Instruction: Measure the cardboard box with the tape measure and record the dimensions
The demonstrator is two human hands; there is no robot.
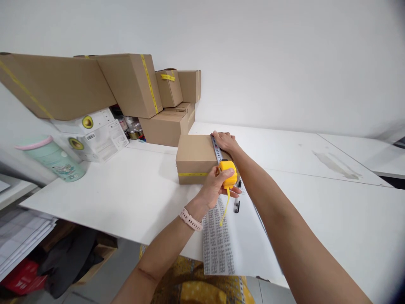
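Observation:
My left hand (218, 185) is closed around a yellow tape measure (228, 173), its thumb on the case. A yellow wrist strap dangles from the case. The metal blade (216, 148) runs out across the top of a closed cardboard box (196, 148), with yellow tape along the box's side. At the box's far edge, my right hand (225, 141) holds the blade's end, fingers bent over it. Below the box lies a sheet of paper (218, 245) with rows of handwriting. On it, partly behind my left hand, is a black-capped pen (236, 206).
Large cardboard boxes (129, 84) are stacked at the back left above white avocado-printed boxes (101, 139). A mint tumbler (57, 162) with a pink rim stands at the left table edge. The white table (126, 198) meets a wall behind. Papers and bags sit lower left.

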